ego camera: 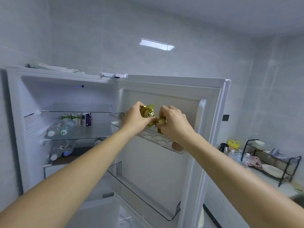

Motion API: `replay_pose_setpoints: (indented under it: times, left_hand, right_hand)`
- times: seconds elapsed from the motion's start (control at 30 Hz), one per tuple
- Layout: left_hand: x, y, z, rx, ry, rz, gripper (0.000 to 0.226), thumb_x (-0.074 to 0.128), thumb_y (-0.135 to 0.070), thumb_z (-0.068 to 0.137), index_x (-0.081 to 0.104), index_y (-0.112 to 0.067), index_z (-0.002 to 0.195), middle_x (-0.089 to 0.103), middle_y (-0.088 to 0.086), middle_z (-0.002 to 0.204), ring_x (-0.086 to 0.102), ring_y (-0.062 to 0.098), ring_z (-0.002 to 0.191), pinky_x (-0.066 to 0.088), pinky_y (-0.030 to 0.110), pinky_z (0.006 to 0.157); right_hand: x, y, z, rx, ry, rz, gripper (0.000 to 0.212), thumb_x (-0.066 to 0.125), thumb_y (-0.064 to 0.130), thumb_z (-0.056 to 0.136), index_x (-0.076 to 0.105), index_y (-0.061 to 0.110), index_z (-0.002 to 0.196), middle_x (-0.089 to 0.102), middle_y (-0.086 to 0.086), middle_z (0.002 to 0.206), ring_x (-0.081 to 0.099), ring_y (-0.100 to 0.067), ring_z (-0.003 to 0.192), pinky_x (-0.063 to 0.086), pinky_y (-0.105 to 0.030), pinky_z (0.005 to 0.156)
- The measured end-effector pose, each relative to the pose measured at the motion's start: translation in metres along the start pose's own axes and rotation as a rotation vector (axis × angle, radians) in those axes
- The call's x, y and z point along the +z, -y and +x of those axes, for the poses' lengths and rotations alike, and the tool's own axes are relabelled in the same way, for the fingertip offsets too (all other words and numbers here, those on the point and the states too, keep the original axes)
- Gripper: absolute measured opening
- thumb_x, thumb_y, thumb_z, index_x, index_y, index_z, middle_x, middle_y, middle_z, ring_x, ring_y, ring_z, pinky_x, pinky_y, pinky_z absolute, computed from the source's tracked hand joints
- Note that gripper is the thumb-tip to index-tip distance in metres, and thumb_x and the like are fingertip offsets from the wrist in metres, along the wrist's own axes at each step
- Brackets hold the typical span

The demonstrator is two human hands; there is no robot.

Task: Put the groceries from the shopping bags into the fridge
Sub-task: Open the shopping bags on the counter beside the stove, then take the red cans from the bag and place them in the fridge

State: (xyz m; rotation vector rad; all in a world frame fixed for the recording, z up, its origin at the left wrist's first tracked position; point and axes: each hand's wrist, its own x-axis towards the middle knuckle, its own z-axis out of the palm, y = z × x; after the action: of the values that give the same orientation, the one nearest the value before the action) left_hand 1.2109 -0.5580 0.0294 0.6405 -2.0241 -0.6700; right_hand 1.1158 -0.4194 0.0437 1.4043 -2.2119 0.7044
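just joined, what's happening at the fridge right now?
A person is loading the open fridge. Both hands, left hand and right hand, hold gold foil packets over the top door shelf, whose egg tray holds at least one brown egg. Inside, cartons and water bottles already sit on the glass shelves. The lower door bin looks empty.

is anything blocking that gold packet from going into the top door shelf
Nothing visible does. Both the left hand and the right hand hold the gold packet right above the top door shelf. The shelf already holds eggs lower along it, but the spot under the packet is hidden by the hands.
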Motion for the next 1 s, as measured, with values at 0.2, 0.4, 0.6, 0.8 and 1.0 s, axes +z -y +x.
replay_pose_setpoints:
  times: [0.2,0.4,0.6,0.8,1.0]
  left_hand:
    - [0.011,0.012,-0.001,0.098,0.097,0.287,0.054,0.068,-0.064,0.084,0.063,-0.029,0.125,0.067,0.003,0.121,0.050,0.029,0.125,0.038,0.042,0.104]
    - [-0.022,0.018,-0.002,0.231,0.059,0.321,0.044,0.059,-0.059,0.093,0.066,-0.030,0.126,0.065,-0.007,0.126,0.047,0.019,0.128,0.038,0.040,0.102]
    - [-0.112,0.051,-0.025,0.195,-0.080,0.489,0.039,0.062,-0.050,0.091,0.068,-0.029,0.123,0.066,-0.006,0.120,0.052,0.021,0.122,0.048,0.043,0.096]
    - [-0.227,0.116,-0.120,-0.099,-0.159,0.732,0.054,0.054,-0.062,0.086,0.061,-0.034,0.132,0.062,-0.006,0.128,0.054,0.021,0.127,0.049,0.042,0.099]
    - [-0.299,0.103,-0.272,-0.399,-0.341,1.056,0.060,0.050,-0.058,0.088,0.053,-0.033,0.143,0.057,-0.007,0.129,0.051,0.020,0.122,0.050,0.038,0.090]
  right_hand:
    - [0.008,-0.005,0.006,0.011,0.133,-0.139,0.017,0.064,0.029,0.094,0.070,0.013,0.098,0.059,-0.008,0.100,0.062,-0.037,0.095,0.045,-0.036,0.070]
    - [-0.003,0.016,0.000,-0.155,-0.194,-0.175,0.021,0.055,0.029,0.099,0.071,0.016,0.098,0.061,0.001,0.110,0.051,-0.025,0.105,0.040,-0.035,0.069]
    - [0.028,0.088,0.009,-0.398,-0.101,0.187,0.025,0.059,0.043,0.098,0.065,0.023,0.113,0.064,0.005,0.110,0.052,-0.020,0.104,0.045,-0.036,0.072]
    - [0.103,0.175,0.007,-0.570,0.082,0.432,0.045,0.059,0.054,0.096,0.057,0.026,0.132,0.062,0.005,0.129,0.050,-0.022,0.122,0.049,-0.039,0.089]
    - [0.140,0.274,-0.049,-0.857,0.210,0.619,0.056,0.057,0.062,0.096,0.052,0.029,0.141,0.058,0.005,0.134,0.048,-0.022,0.126,0.049,-0.041,0.092]
